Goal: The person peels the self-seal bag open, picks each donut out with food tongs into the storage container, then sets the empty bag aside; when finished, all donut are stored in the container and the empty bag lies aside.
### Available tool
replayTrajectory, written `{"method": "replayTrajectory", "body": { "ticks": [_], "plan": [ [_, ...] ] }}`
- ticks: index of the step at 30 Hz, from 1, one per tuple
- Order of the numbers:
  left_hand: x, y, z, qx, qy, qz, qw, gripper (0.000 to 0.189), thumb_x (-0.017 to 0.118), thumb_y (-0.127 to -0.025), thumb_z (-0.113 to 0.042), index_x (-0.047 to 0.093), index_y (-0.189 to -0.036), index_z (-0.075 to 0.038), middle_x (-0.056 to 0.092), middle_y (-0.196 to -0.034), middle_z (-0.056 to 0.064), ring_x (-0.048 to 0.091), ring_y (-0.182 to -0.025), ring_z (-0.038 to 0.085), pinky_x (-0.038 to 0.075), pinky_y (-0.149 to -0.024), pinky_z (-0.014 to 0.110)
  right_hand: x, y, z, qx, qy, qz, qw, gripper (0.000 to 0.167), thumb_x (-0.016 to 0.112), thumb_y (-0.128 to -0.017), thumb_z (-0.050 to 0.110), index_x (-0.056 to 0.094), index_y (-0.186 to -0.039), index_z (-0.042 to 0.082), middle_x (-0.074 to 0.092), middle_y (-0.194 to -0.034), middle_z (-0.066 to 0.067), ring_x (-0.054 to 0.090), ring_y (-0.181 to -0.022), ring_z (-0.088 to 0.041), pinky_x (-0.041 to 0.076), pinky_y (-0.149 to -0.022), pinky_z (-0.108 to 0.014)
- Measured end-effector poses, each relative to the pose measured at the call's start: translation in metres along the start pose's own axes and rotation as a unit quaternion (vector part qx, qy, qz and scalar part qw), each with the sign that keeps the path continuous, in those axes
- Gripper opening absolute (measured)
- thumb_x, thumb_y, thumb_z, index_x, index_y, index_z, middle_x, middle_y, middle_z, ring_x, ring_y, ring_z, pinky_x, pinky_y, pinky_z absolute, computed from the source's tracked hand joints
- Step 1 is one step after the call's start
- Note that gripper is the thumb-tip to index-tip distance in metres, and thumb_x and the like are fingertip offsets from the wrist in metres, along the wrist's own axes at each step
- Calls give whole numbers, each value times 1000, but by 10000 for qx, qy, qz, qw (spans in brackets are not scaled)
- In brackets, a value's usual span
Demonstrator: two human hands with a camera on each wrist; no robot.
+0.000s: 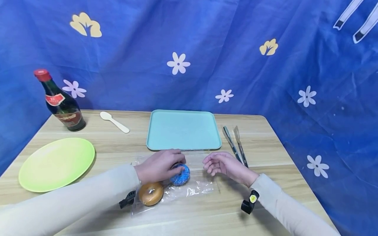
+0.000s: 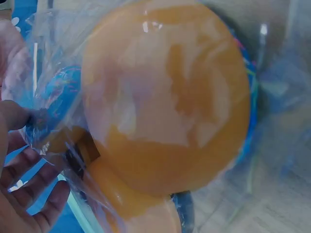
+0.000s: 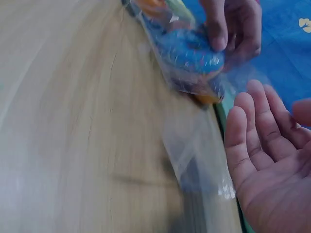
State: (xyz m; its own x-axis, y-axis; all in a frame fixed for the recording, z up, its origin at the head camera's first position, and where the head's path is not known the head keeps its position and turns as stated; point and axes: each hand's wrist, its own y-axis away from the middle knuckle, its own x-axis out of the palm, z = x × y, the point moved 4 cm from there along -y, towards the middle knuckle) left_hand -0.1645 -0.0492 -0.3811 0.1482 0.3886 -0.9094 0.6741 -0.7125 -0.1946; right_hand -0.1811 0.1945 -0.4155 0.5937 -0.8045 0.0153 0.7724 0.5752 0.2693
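A clear plastic bag (image 1: 200,187) holds toy doughnuts, among them a blue sprinkled doughnut (image 1: 185,175) and a plain brown doughnut (image 1: 144,194). My left hand (image 1: 160,165) grips the bag at the blue doughnut, thumb on its near side and fingers behind it. In the left wrist view, the smooth brown underside of a doughnut (image 2: 165,97) fills the middle, seen through the film. My right hand (image 1: 225,165) hovers to the right of the bag with loosely bent fingers and holds nothing. Its palm (image 3: 282,179) faces up in the right wrist view.
A light blue tray (image 1: 184,129) lies behind the bag. To its right are tongs (image 1: 233,144) and a slim utensil (image 1: 240,146). On the left stand a green plate (image 1: 57,164), a dark bottle (image 1: 63,105) and a white spoon (image 1: 115,123). A blue curtain (image 1: 133,55) hangs behind.
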Motion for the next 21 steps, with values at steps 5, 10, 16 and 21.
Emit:
{"method": "replayTrajectory", "body": {
  "ticks": [5,10,16,21],
  "plan": [
    [0,-1,-2,-119,87,-106,9998,8,71,-100,-25,74,-101,-17,71,-99,-4,63,-83,5,57,-73,26,-6,-4,-9,-490,1311,-125,9901,28,50,-108,13,68,-121,-6,75,-112,-14,72,-100,-16,60,-90,-27],
    [1,-1,-2,-182,113,-155,9997,7,71,-100,-24,75,-99,-18,71,-97,-6,63,-83,4,56,-73,25,-5,-3,-15,-1159,3523,-319,9281,28,67,-101,15,71,-128,9,73,-129,-10,69,-119,-24,55,-107,-34],
    [-1,1,-2,-191,314,-286,9989,6,71,-100,-21,77,-99,-17,72,-97,-6,66,-85,5,58,-77,27,3,0,-15,-1285,5360,-344,8337,52,71,-99,29,60,-145,7,56,-155,-14,51,-146,-33,40,-123,-51],
    [-2,1,-3,-230,370,-292,9986,8,71,-100,-19,78,-100,-17,74,-98,-6,68,-88,6,60,-79,28,4,1,-19,-1224,5645,-230,8160,57,68,-102,35,56,-150,6,47,-162,-16,42,-153,-34,35,-126,-50]
  ]
}}
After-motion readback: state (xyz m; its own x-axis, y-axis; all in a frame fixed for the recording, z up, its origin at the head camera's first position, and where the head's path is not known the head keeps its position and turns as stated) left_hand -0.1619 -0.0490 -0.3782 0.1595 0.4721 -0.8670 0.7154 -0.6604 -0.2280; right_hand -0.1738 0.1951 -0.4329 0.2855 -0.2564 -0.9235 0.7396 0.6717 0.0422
